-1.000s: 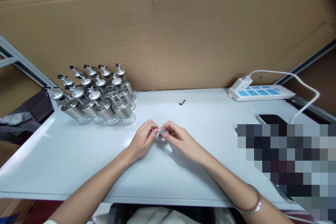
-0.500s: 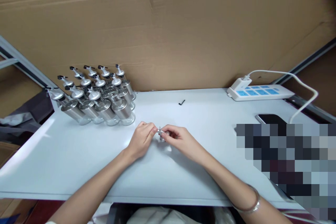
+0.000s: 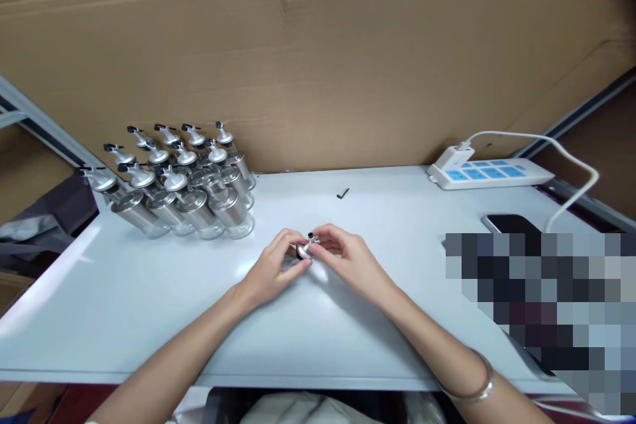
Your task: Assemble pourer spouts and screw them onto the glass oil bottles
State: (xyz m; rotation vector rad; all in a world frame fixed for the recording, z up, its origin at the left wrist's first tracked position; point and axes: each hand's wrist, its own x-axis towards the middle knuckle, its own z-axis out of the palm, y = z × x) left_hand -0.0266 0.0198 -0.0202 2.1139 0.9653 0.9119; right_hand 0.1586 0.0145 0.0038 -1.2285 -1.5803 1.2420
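Observation:
Between my two hands is a silver pour spout cap [image 3: 305,250] with a dark opening at its tip, tilted up and to the right. My left hand [image 3: 275,262] grips its wide base with thumb and fingers. My right hand [image 3: 345,252] pinches the narrow spout end. A small black bent lever piece [image 3: 342,193] lies on the table beyond my hands. Over to the left stand several glass-and-steel bottles [image 3: 228,209], most topped with silver spouts and black levers; the front right one has no spout on it.
The white table [image 3: 278,344] ends at a cardboard wall [image 3: 348,66] behind. A white power strip [image 3: 491,174] with a plugged-in charger [image 3: 454,158] and cable sits at the back right. Nearer lies a phone [image 3: 511,224], beside a pixelated area.
My left hand has opened from its closed pinch at the spout's tip and now holds the base. The spout cap has turned so its tip points up and right.

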